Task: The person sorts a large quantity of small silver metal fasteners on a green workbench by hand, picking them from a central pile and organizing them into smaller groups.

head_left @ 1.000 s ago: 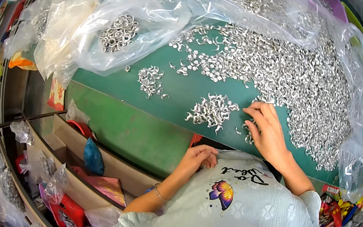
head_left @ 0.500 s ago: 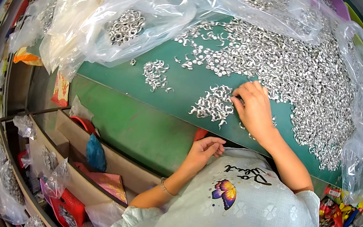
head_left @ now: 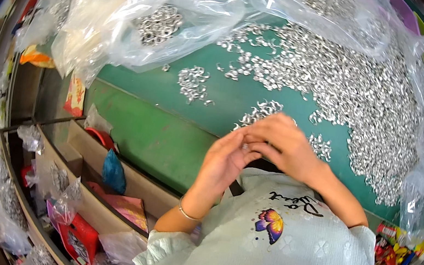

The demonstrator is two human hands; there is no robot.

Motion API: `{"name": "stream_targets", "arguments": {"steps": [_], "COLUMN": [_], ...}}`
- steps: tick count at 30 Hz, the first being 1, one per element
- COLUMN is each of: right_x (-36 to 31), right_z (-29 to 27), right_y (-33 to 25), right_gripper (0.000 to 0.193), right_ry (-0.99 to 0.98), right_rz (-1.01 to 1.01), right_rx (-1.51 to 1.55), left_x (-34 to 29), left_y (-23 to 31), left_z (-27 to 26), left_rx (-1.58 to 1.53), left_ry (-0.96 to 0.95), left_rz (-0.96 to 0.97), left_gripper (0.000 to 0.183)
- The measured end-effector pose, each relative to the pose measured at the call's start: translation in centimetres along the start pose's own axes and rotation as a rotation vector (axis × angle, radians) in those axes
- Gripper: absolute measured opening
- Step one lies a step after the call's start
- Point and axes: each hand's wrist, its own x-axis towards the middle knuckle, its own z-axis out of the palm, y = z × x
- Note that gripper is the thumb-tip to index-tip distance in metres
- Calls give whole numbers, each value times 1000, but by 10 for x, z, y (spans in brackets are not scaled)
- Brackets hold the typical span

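My left hand and my right hand meet at the table's front edge, fingertips touching. Both are closed, the right one partly blurred. A tiny silvery glint shows between them, but what they hold is too small to make out. Just beyond my fingers lies a small heap of curved silver metal pieces, partly covered by my right hand. Beside my right wrist is another little cluster of metal pieces. A separate small group of metal pieces sits farther left on the green tabletop.
A large spread of silver pieces covers the right and back. Clear plastic bags line the far side, one with silver rings. Below left, an open drawer holds a blue pouch. Colourful packets lie at lower right.
My right hand has come back from the small heap toward me. My left hand has risen to meet it, and their fingers now touch. The whole view has shifted slightly.
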Motion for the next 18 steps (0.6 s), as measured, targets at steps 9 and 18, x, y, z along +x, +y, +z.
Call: {"name": "stream_targets", "arguments": {"steps": [9,18], "right_x": [-59,-71], "right_z": [-80,-71], "right_y": [26,30], "right_gripper": [14,11], "right_ry": [313,327], "right_rz": [551,440], "right_rx": [-176,-231], "left_x": [21,93], "left_y": [58,57], "left_z": [-20,13], "left_rx": [944,1086], "left_ry": [396,-30], "left_rz": [677,442], "left_gripper": [26,35]}}
